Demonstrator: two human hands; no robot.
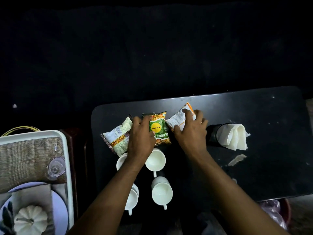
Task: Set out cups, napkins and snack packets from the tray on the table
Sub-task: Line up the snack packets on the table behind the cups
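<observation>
Three snack packets lie in a row on the dark table [254, 175], on its far left part. The middle packet [160, 128] is green and orange. Its long side runs from far to near, and its top points away from the person. A yellow circle on it says "Let's Try", and under that are the words "Tadka Mi", with the rest hidden. The left packet [116, 135] lies tilted, with its far end leaning to the right. It shows its back, with small print too tiny to read. The right packet [179, 119] is tilted too, its orange far end pointing far and right. It also shows a white back with tiny print.

The left hand [141, 133] rests over the gap between the left and middle packets, fingers curled down on them. The right hand [191, 131] lies on the right packet, its fingers bent and gripping it.

Four white cups [155, 161] stand just near the packets, two by two, with handles pointing toward the person. To the right, a black holder [211, 135] lies on its side with white napkins [234, 137] sticking out to the right. A white tray [66, 160] sits far left, off the table.
</observation>
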